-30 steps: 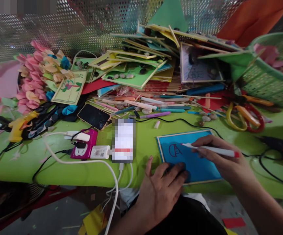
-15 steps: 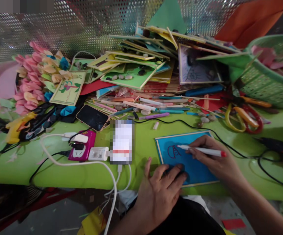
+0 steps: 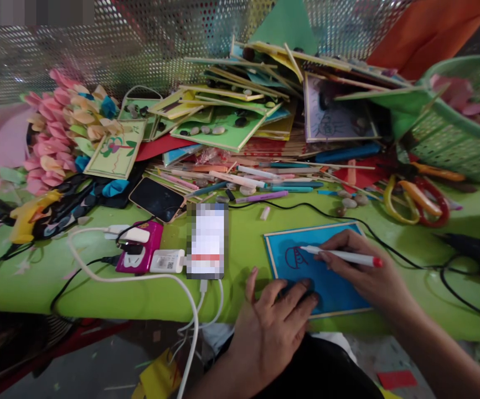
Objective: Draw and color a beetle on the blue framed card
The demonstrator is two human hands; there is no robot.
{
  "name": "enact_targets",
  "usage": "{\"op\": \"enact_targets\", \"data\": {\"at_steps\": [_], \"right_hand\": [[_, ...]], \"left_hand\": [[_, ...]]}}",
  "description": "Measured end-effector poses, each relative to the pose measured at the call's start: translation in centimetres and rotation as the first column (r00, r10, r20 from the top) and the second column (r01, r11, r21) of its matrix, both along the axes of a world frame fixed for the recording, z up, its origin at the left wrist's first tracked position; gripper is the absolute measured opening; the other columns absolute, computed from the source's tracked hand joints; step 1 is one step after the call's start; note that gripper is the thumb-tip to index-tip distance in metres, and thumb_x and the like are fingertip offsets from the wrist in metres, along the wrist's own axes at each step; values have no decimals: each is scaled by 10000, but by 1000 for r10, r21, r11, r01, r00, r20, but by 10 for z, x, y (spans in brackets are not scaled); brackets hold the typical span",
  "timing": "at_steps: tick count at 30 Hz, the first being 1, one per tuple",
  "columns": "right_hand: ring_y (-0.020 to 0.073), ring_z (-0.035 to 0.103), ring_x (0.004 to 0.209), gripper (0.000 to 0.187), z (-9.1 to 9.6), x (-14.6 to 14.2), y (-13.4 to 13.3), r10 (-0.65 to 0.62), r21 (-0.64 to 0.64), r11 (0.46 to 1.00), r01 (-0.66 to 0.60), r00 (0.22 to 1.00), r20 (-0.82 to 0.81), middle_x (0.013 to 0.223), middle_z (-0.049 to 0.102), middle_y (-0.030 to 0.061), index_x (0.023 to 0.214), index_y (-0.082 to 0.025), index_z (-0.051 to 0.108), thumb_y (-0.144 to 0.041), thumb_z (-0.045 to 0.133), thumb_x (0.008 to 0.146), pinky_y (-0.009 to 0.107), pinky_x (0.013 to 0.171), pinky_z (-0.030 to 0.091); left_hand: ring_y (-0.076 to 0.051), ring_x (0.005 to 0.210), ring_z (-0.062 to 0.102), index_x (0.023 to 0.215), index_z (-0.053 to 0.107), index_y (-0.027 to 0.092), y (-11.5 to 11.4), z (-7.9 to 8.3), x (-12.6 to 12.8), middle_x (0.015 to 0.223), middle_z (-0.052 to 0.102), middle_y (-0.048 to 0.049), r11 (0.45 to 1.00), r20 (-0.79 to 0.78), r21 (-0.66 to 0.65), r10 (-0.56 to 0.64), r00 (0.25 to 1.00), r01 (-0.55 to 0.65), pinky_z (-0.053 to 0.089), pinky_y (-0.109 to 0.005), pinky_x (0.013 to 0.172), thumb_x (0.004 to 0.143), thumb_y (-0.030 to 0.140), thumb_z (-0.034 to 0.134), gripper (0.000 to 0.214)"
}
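A blue card [image 3: 335, 293] edged with thin pale sticks lies on the green table in front of me. On it is a small dark line drawing [image 3: 296, 257], rounded with a few inner strokes. My right hand [image 3: 358, 266] is closed around a white marker with a red end [image 3: 356, 257], its tip at the drawing's right side. Flat on the card's lower left corner rests my left hand [image 3: 279, 310], fingers spread, holding nothing. A small pale pink pen cap [image 3: 265, 213] lies just beyond the card.
Left of the card are a lit phone [image 3: 207, 238], a magenta power strip [image 3: 150, 244] and a white cable [image 3: 140, 277]. Scissors [image 3: 414, 199], a green basket [image 3: 464, 133] and a glue gun [image 3: 476, 246] are at right. Framed cards [image 3: 227, 127] are heaped behind scattered pens [image 3: 240, 178].
Hardly anything differs. The marker tip stays at the drawing with at most a tiny shift, and the left hand keeps its place on the card. The view has moved very slightly.
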State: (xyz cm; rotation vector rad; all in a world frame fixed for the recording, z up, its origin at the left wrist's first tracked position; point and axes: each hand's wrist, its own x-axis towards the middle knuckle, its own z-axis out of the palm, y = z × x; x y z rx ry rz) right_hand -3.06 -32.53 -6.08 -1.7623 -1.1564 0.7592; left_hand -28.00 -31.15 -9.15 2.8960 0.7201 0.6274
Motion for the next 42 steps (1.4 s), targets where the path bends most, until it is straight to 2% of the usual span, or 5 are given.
{"op": "enact_targets", "data": {"at_steps": [3,22,27,32,42], "right_hand": [[188,647,625,382,0,0,0,0,-1,1000,0,1000,9,724,728,19,815,-263,738,-615,881,845,305,563,537],[183,641,592,307,-3,0,-2,-31,26,999,31,999,37,695,722,11,792,-270,697,-519,866,851,297,531,511],[184,629,577,263,-4,1,-4,-44,24,999,43,997,60,686,720,10,785,-273,690,-480,839,848,299,515,499],[192,643,604,200,-3,3,-4,-24,43,999,21,997,76,694,713,8,783,-279,684,-412,811,863,309,552,516],[198,606,603,266,1,5,-6,-17,12,1000,16,997,79,682,670,3,747,-290,653,-474,800,871,325,553,500]], "left_hand": [[-242,1284,604,1411,761,418,1,1,1,1635,638,149,1000,23,-2,7,1000,-7,93,-552,1418,1106,369,641,332],[-220,1287,601,1416,755,407,1,4,2,1592,662,198,999,26,-51,6,1000,-4,-106,-495,1439,1153,365,561,330],[-245,1287,600,1424,761,410,1,3,1,1625,632,198,1000,22,-30,4,1000,-3,-65,-520,1443,1139,374,575,343],[-267,1324,590,1440,745,432,1,1,0,1666,598,186,1000,-13,5,2,1000,-2,146,-553,1408,1116,400,623,347],[-275,1291,648,1468,730,436,-1,-4,0,1650,624,139,1000,-20,-2,3,1000,-3,286,-567,1361,1091,401,656,386]]}}
